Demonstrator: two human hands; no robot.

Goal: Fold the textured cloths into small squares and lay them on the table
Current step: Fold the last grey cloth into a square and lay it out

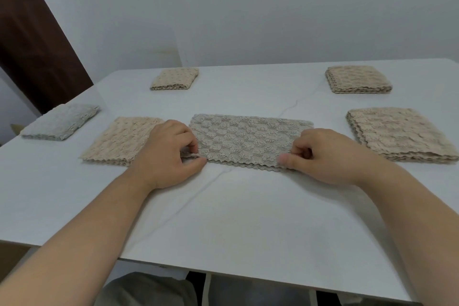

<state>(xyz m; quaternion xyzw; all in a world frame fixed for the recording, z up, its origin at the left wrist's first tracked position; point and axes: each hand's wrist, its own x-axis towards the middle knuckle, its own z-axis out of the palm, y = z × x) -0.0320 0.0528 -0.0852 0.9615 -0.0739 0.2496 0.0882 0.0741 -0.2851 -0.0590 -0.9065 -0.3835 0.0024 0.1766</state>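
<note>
I count five folded squares [402,131] and one long strip [250,141] between my left hand [169,154] and right hand [325,156]. That makes six cloths on one table [236,206].

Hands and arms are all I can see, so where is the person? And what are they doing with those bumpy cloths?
The camera sits on the person's head and looks down, so only arms show. The left hand and the right hand each pinch an end of the long grey cloth on the white table. It is a strip, not yet a small square. Five folded ones lie around it: a flat beige square by the left hand, a grey square at the left edge, a far left beige square, a far right beige square, and a thick beige square on the right.
</note>
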